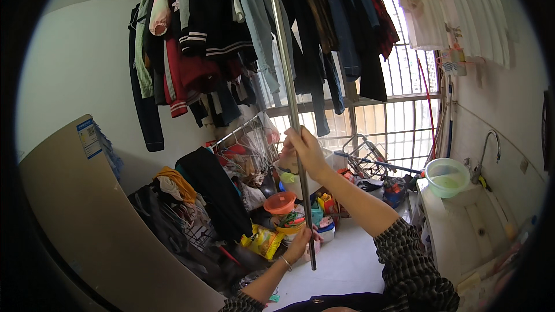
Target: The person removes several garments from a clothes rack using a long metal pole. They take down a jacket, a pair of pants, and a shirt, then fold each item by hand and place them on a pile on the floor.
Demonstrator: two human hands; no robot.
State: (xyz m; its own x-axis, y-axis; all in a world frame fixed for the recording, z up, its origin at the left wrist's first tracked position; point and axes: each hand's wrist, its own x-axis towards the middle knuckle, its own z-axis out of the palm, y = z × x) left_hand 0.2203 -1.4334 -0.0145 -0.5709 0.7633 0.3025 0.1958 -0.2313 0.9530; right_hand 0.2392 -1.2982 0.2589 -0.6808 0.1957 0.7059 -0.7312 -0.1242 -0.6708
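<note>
A long metal pole [284, 52] runs from the top of the view down in front of me, slightly tilted. My right hand [305, 152] grips it around the middle. Lower down, close to its bottom end, my left hand [299, 245] is closed around the same pole. The pole's upper end lies beyond the picture's top edge, so I cannot tell what it touches. Many clothes hang overhead on both sides of it, among them a black jacket with white-striped cuffs [219, 17], light blue jeans [256, 21] and a red garment [197, 73].
A refrigerator [99, 216] stands at the left. Wire hangers [243, 143], dark trousers [217, 190], an orange basin [279, 203] and a yellow packet [264, 240] crowd the floor side. At the right, a green basin [446, 177] rests by the sink [466, 238]. Behind is a barred window [403, 125].
</note>
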